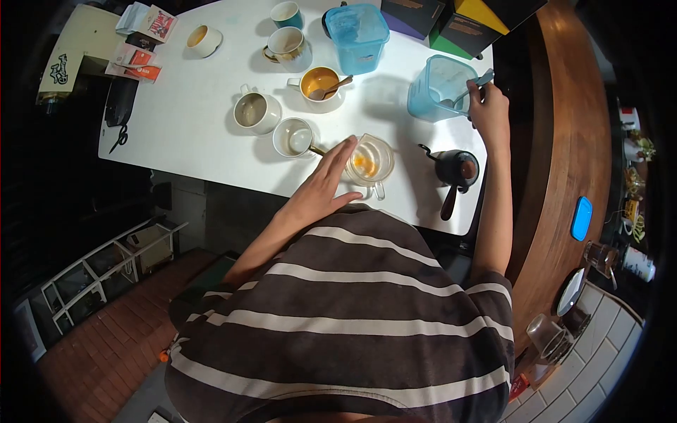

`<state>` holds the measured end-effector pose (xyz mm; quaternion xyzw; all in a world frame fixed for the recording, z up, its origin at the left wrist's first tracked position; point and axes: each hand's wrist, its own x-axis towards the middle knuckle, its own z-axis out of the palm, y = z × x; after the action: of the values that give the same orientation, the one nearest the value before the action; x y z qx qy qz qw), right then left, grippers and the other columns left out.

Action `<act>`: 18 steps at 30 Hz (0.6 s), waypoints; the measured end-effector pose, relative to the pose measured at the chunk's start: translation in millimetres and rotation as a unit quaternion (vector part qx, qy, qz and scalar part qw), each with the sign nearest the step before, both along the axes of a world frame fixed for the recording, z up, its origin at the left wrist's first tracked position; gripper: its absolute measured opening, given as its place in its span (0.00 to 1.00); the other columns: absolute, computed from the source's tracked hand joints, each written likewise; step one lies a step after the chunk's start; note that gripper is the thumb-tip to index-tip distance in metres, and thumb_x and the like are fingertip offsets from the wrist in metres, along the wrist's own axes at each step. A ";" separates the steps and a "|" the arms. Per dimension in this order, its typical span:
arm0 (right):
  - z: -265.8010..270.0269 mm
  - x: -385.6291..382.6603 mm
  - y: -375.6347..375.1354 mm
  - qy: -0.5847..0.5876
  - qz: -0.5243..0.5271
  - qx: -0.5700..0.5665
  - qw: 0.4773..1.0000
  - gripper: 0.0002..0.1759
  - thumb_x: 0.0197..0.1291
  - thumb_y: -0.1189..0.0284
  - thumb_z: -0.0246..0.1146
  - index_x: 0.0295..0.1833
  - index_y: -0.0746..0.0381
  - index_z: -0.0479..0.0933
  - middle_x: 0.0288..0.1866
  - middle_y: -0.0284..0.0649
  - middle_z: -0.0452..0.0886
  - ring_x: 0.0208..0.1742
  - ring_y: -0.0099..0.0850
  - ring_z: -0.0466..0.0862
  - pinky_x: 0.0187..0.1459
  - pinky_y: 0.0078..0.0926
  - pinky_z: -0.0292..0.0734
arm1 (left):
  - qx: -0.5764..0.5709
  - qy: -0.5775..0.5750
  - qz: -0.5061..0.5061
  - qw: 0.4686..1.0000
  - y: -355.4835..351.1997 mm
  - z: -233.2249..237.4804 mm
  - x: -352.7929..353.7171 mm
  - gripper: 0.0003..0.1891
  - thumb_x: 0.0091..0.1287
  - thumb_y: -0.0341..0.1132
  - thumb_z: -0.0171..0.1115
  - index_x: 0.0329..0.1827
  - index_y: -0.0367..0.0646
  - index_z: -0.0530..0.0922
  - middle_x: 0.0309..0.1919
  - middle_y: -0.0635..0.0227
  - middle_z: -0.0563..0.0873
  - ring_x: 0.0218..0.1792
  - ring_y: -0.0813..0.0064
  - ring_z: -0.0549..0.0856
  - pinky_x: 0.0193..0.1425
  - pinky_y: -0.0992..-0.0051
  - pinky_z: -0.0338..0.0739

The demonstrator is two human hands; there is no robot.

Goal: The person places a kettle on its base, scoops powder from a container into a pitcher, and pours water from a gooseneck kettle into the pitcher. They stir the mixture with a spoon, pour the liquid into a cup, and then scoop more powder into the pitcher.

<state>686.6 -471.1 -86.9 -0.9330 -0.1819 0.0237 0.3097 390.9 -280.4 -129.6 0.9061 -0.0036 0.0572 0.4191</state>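
My right hand point(488, 111) is closed around the handle of a spoon point(460, 97), whose bowl end dips into the open light-blue container point(421, 100) at the table's right. Fingers stretched out and thumb apart, my left hand point(326, 182) is open beside a clear glass cup point(381, 178), its fingertips right at the rim. Some yellow-orange liquid point(364, 166) lies in the bottom of that cup. Below the container stands a small black vessel point(449, 173) with a dark handle and brown contents. A white mug point(285, 143) sits just left of my left fingers.
Several more mugs stand behind, including an orange-lined mug point(313, 103) with a wooden spoon point(328, 92) in it. A second blue container point(358, 49) and dark boxes point(465, 32) are at the back. Scissors point(120, 137) lie far left; a wooden counter point(564, 141) runs along the right.
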 end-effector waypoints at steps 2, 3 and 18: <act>3.5 -1.0 -0.2 0.016 -0.007 0.009 1.000 0.20 0.73 0.64 0.60 0.37 0.73 0.77 0.16 0.44 0.78 0.14 0.29 0.80 0.18 0.30 0.72 | 0.000 0.007 0.022 1.000 -0.8 -8.8 0.9 0.51 0.60 0.39 0.75 0.82 0.41 0.50 0.78 0.53 0.60 0.78 0.53 0.62 0.80 0.60 0.61; 4.2 -1.2 -0.2 0.029 -0.007 0.024 0.999 0.20 0.73 0.64 0.60 0.37 0.73 0.77 0.16 0.43 0.78 0.14 0.29 0.80 0.18 0.30 0.72 | 0.002 0.002 0.020 1.000 -0.6 -14.8 1.8 0.51 0.60 0.39 0.75 0.82 0.41 0.50 0.78 0.53 0.60 0.78 0.53 0.62 0.80 0.60 0.61; 35.1 -19.4 -18.4 0.035 -0.065 0.016 0.997 0.33 0.70 0.44 0.58 0.54 0.67 0.79 0.27 0.52 0.84 0.32 0.45 0.87 0.39 0.40 0.80 | -0.101 0.018 0.044 0.994 -1.7 -74.3 16.2 0.56 0.54 0.41 0.80 0.80 0.39 0.51 0.78 0.51 0.60 0.78 0.51 0.61 0.81 0.59 0.59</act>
<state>667.2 -489.5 -51.8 -0.9363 -0.1106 0.0329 0.3318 407.1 -282.1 -203.8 0.8596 0.0493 0.0596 0.5051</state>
